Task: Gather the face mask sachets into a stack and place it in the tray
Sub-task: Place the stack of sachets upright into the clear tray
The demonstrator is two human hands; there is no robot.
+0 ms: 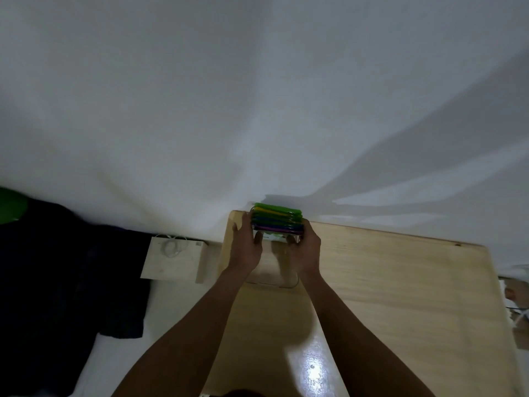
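Green, yellow, blue and purple edges show in the stack of sachets, held upright on edge between both hands at the far left corner of the pale wooden counter, close to the white wall. The left hand presses its fingers against the stack's left end; the right hand clamps its fingers on the right end. A clear tray lies on the counter just below the hands. A white box sits left of the counter beside dark cloth.
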